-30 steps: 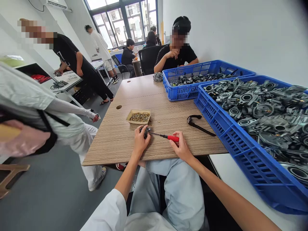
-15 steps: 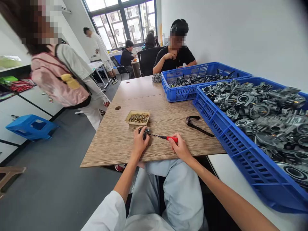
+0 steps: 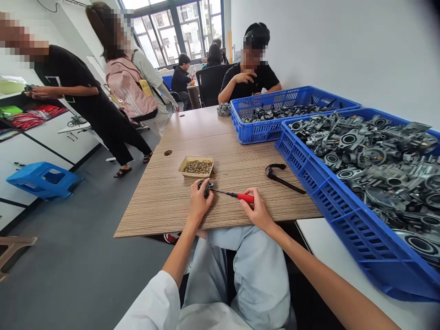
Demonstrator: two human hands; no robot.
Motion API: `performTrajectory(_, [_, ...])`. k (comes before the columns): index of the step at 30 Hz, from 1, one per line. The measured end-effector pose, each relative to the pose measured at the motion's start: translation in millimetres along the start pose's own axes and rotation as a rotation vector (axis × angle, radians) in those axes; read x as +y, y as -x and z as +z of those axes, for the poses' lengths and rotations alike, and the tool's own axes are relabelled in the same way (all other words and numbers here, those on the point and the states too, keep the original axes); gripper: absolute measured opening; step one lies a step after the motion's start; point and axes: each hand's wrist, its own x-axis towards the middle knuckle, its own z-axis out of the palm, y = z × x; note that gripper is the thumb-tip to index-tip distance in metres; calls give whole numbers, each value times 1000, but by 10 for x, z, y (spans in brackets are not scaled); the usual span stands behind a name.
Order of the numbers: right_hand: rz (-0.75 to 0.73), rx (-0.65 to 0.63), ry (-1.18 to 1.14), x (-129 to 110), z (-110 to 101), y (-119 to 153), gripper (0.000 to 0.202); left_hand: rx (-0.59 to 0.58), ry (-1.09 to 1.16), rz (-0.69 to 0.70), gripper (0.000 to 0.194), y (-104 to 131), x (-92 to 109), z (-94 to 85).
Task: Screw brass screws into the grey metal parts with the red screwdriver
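Observation:
My left hand [image 3: 200, 198] is closed around a small dark metal part [image 3: 206, 189], holding it against the table; the fingers hide much of it. In my right hand [image 3: 255, 208] is a screwdriver [image 3: 245, 198] with a red and black handle, gripped between thumb and fingers. Its thin shaft points left, and the tip meets the metal part or lies right beside it; I cannot tell which. Just beyond my left hand stands a cream tray [image 3: 185, 174] filled with small brass-coloured screws. A tiny loose piece [image 3: 225, 173] lies to the tray's right.
A black wristwatch [image 3: 285, 182] lies right of the screwdriver. Two blue crates hold metal parts: a large near crate [image 3: 330, 201] and a farther crate [image 3: 252, 136]. A person in black [image 3: 249, 85] sits across the wooden table [image 3: 151, 197]. Others stand at the left.
My hands keep almost the same place, the right fingers slightly shifted on the handle. A person with a pink backpack has moved farther off, and another in black has come into view at left.

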Motion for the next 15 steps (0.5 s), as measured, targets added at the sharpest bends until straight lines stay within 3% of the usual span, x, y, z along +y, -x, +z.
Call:
performTrajectory(9, [28,26,78,145,4,-51,30,5,0,6,48,3,-13,5])
performTrajectory(15, [18,27,109,73,2,-43,28,2,-15,14,48,-1,-10,-5])
